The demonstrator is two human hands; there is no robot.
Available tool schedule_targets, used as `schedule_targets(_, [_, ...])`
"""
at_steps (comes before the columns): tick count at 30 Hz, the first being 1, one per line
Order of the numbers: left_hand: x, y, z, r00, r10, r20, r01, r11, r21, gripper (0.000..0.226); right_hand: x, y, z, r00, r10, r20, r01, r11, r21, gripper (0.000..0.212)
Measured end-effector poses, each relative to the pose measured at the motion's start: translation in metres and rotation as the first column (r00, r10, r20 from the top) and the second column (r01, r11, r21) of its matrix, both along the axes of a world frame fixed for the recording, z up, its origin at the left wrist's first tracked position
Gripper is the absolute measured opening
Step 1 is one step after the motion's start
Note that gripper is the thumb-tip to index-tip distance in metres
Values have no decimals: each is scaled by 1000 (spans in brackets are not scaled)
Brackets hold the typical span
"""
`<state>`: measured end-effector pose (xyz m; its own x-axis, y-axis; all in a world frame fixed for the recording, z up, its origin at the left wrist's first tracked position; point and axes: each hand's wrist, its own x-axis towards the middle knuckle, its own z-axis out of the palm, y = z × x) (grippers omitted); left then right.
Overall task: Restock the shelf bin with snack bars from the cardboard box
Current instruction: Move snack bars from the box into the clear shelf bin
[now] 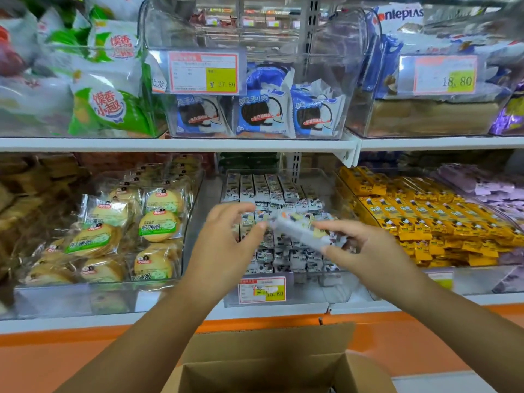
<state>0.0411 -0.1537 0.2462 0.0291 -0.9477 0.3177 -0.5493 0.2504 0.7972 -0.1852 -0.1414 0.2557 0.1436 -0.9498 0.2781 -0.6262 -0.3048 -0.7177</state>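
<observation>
Clear plastic bin (pixel 326 180); matt cardboard box (pixel 272 355); seemingly glossy bars (pixel 300 232).

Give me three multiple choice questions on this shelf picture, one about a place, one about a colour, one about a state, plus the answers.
1. Where is the cardboard box? A) at the bottom of the view, before the shelves B) on the upper shelf C) inside a bin
2. What colour are the bars just right of the middle bin? A) green B) yellow C) red
3. What is the right hand doing? A) lying flat on a shelf B) reaching into the box C) gripping a snack bar
Answers: A, it stands open at the bottom edge; B, their wrappers are yellow; C, its fingers curl round the blurred bar.
</observation>
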Motion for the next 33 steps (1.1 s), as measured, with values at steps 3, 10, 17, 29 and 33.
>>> schedule_targets(3, [9,-6,-3,979,100,176,-82,991,-109,47,8,-28,-3,976,-215,33,217,973,-80,37])
schedule_targets(10, [19,-13,-19,968,132,213,-142,989,30,65,34,-106,-5,915,-402,-16,392,900,-193,31])
schedule_targets(17, [21,-16,-35,993,94,73,-103,985,135,60,37,-143,-9,898,-415,-144,387,902,-189,33])
schedule_targets(29, [27,-20,-40,997,81,4,-81,993,89,53,31,-145,-12,917,-285,-279,279,958,-60,38])
schedule_targets(33, [28,-20,-42,998,64,17,-65,994,89,51,32,-144,-8,924,-229,-307,237,971,-9,38])
